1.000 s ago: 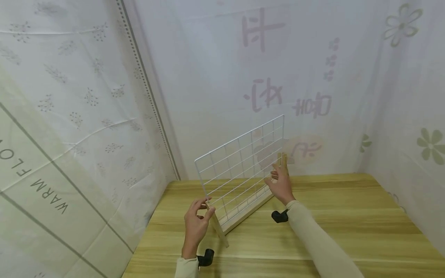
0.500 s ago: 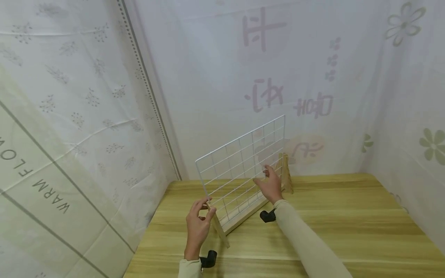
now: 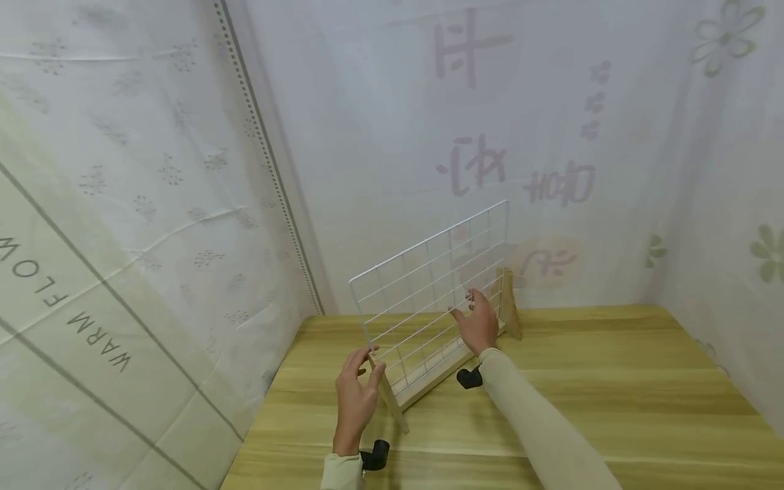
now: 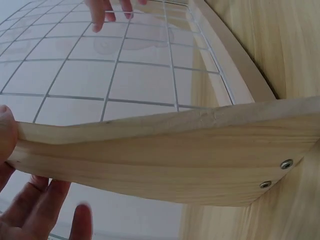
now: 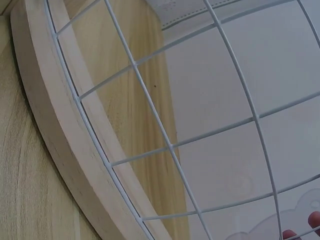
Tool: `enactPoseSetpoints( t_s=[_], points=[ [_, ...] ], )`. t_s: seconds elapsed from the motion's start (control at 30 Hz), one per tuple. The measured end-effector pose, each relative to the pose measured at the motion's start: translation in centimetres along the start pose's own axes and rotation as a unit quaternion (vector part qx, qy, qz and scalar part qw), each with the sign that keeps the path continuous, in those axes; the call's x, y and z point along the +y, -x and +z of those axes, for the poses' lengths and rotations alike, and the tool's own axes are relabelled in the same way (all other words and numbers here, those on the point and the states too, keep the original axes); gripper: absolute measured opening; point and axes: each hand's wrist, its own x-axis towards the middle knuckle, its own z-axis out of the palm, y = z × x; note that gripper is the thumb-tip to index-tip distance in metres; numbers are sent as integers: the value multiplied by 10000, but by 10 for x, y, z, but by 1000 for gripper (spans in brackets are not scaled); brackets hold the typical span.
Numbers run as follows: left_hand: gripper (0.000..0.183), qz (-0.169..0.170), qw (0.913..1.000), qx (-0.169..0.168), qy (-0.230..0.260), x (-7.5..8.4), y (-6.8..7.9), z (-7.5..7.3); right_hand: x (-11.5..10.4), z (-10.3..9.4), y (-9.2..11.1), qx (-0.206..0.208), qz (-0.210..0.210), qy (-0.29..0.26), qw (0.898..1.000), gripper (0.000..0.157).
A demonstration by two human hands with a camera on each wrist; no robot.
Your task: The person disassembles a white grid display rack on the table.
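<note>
A white wire grid (image 3: 429, 240) stands upright in a slotted light-wood base bar (image 3: 430, 384), with a wooden leg at each end. My left hand (image 3: 357, 401) pinches the upper end of the near left leg (image 3: 394, 403); the left wrist view shows the thumb above that wooden leg (image 4: 150, 157) and fingers below. Close to the grid's lower right part is my right hand (image 3: 482, 328), its thumb and fingers apart. Fingertips (image 5: 315, 220) appear by the wires in the right wrist view's corner; whether they touch is unclear. The right leg (image 3: 511, 312) stands beyond this hand.
The stand rests on a wood-grain table (image 3: 582, 381). Printed cloth (image 3: 367, 136) hangs behind the table and along both sides. A black wrist mount (image 3: 375, 454) sits at the left wrist, another mount (image 3: 469, 378) at the right.
My right hand has let go of the right leg's top and moved left to the grid, where it now stays. The left hand keeps its place on the left leg. The view shifted slightly.
</note>
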Motion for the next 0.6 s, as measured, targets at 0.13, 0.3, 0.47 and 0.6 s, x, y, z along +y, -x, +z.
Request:
enactPoseSetpoints(
  t_s=[0.13, 0.3, 0.47, 0.6],
  points=[
    [32, 43, 10000, -19, 55, 0, 1, -1, -5, 1, 1, 107, -15, -10, 9999, 57],
    [32, 151, 9994, 37, 308, 1, 0, 1, -9, -2, -3, 174, -22, -66, 9998, 51],
    [31, 186, 9996, 46, 211, 1, 1, 0, -8, 0, -3, 254, -38, 57, 9997, 46],
    [30, 171, 9997, -67, 151, 2, 0, 0, -5, 0, -3, 355, -169, 149, 9991, 46]
  ],
)
